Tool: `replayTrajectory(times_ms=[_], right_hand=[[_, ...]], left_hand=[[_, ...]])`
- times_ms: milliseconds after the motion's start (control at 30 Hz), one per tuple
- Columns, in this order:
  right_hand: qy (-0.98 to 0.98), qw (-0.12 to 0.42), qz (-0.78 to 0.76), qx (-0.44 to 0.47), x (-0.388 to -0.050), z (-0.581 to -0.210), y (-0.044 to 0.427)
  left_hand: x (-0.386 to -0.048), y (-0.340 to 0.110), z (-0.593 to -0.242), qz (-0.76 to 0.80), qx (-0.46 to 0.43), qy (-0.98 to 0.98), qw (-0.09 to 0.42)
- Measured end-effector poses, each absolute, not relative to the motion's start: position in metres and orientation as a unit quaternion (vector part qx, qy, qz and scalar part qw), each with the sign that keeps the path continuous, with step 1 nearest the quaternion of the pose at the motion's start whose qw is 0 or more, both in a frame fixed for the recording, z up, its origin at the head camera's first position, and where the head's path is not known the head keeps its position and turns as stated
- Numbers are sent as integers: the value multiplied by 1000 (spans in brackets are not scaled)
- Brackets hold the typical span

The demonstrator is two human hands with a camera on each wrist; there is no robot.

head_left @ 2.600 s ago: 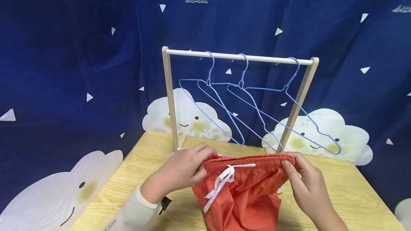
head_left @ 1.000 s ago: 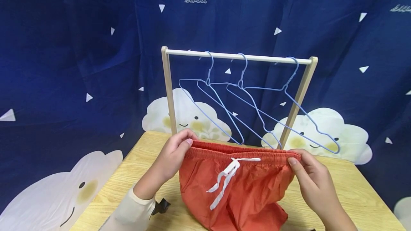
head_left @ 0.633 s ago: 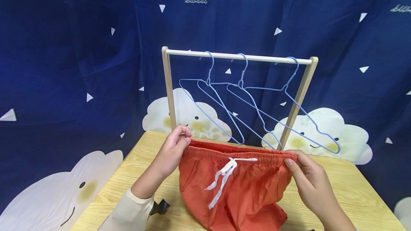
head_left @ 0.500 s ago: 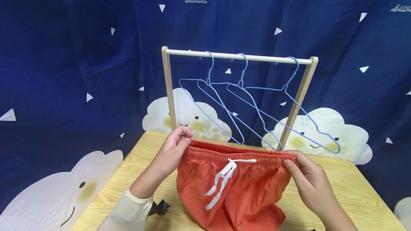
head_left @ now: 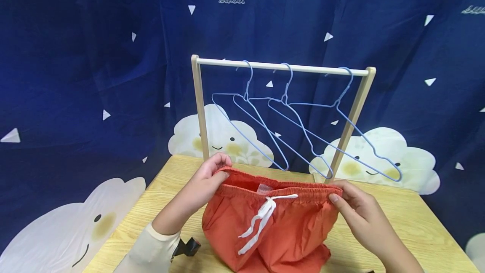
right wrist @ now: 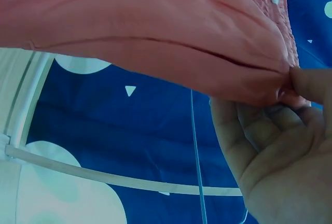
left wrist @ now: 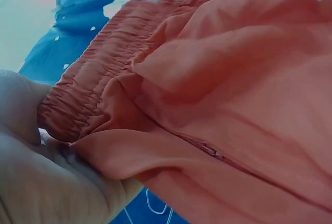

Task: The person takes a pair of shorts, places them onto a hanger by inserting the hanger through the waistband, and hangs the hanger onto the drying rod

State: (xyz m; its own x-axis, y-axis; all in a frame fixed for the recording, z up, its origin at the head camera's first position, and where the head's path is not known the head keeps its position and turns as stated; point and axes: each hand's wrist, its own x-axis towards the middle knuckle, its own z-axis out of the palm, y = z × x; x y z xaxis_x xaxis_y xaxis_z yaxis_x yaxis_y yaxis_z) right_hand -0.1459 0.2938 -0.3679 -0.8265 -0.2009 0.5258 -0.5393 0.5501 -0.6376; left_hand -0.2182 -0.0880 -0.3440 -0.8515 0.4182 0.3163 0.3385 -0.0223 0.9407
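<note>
Red shorts (head_left: 273, 222) with an elastic waistband and a tied white drawstring (head_left: 261, 218) hang between both hands, front facing the head camera. My left hand (head_left: 206, 184) pinches the waistband's left end, thumb at the front edge. At the right end, my right hand (head_left: 360, 212) grips the band between thumb and fingers. The waist gapes a little, showing a pale label (head_left: 264, 188) inside. In the left wrist view the gathered waistband (left wrist: 93, 79) lies between thumb and fingers; in the right wrist view the right hand (right wrist: 280, 151) holds the cloth's corner.
Behind the shorts, a wooden rack (head_left: 198, 108) with a white rail (head_left: 265, 65) carries three blue wire hangers (head_left: 299, 117). It stands on a wooden table (head_left: 409, 214). A blue curtain (head_left: 94, 54) with clouds and triangles hangs behind. A black item (head_left: 187, 247) is by the left sleeve.
The left hand moved from bunched cloth out to the waistband's left end, spreading it. Lately the shorts shifted slightly left and their waist opened more, with the label now showing.
</note>
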Motion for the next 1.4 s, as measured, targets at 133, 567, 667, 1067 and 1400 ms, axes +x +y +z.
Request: replayTrajectory(times_ms=[133,567,667,1067,1400], right_hand=[[-873,180,399,214,-146,-367,294],[-894,127,370,219,-147,-368,295],[-896,87,374,221,-147,-368,296],[-899,33,349,262,-152,-374,294],[-907,20,332,260,-154,-375,290]], left_hand=[[-218,-88,-345,665,280,692,25],[-221,-89,-345,693,236,680,-32],[-219,-88,-344,694,228,682,-40],[-218,-88,-346,695,219,684,-48],[-220,-86,-349,670,231,705,-28]])
